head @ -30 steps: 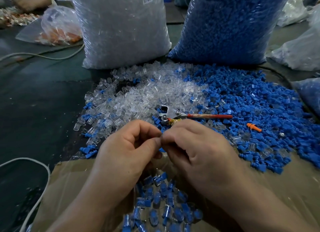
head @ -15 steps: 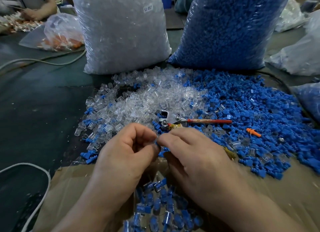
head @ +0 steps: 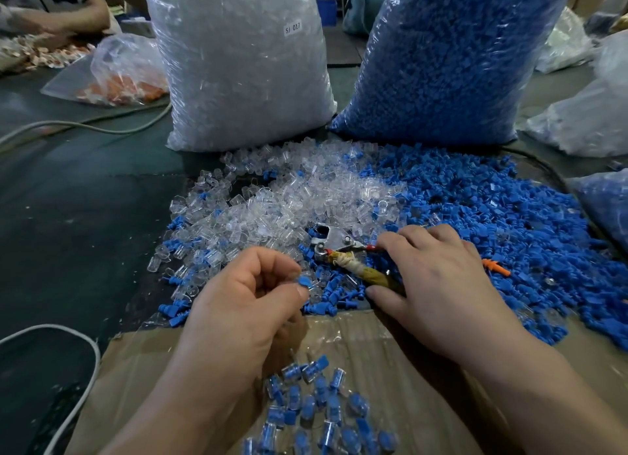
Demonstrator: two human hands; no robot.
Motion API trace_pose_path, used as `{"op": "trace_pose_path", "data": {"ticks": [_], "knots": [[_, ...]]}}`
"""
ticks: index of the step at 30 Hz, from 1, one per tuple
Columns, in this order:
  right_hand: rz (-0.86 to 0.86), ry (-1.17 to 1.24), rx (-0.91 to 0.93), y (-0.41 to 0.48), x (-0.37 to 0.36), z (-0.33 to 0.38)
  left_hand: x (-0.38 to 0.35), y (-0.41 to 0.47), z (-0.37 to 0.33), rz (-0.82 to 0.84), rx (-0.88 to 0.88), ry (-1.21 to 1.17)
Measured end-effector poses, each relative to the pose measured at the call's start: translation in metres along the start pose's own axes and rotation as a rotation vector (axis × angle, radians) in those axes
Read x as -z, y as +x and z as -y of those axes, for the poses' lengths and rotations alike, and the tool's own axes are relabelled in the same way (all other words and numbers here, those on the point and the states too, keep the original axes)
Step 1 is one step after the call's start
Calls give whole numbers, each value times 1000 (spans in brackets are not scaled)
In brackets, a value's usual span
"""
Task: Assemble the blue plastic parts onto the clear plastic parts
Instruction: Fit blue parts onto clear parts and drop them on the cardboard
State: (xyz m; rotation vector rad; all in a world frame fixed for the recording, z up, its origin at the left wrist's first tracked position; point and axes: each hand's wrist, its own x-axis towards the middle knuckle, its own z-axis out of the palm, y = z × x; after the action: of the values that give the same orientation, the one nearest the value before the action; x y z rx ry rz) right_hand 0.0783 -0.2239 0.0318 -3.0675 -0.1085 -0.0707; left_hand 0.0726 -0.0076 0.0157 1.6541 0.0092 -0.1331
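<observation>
Both hands have parted since half a second ago, when their fingertips met over the front edge of the pile; the right one has gone out to the right and forward. Farthest left, a white cable point(head: 51, 352) loops on the dark table point(head: 85, 223). Next, the left hand point(head: 244, 312) hovers just past the cardboard box point(head: 356, 339), thumb and forefinger pinched on an assembled piece point(head: 303, 282) whose blue tab shows at the fingertips; its clear body is mostly hidden, so its long axis cannot be told. Directly below and nearer the wearer, finished blue-and-clear pieces point(head: 316, 407) lie in the box, so the drop seems a short pull back and down. Ahead lie the loose clear plastic parts point(head: 289, 203), with a hand tool point(head: 343, 254) on them. The right hand point(head: 441, 284) rests palm down across the tool's wrapped handle, fingers spread and loosely curled, holding nothing that can be seen. Its fingertips reach toward the blue plastic parts point(head: 492, 216), which spread away to the right; it is the nearer hand for the next blue plug. Behind stand a bag of clear parts point(head: 238, 63) and a bag of blue parts point(head: 448, 57).
</observation>
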Motion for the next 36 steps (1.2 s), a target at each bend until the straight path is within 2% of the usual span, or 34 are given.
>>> {"op": "trace_pose_path", "data": {"ticks": [5, 9, 13, 20, 36], "knots": [[-47, 59, -16, 3, 4, 0, 0, 1, 1, 4, 79, -215], [-160, 273, 45, -6, 12, 0, -1, -1, -5, -39, 53, -336], [-158, 367, 158, -16, 17, 5, 4, 1, -6, -93, -10, -286], [-52, 316, 266, -21, 21, 6, 8, 1, -2, -75, -88, -219], [-33, 266, 317, -19, 18, 1, 11, 3, 2, -33, -158, -111]]}}
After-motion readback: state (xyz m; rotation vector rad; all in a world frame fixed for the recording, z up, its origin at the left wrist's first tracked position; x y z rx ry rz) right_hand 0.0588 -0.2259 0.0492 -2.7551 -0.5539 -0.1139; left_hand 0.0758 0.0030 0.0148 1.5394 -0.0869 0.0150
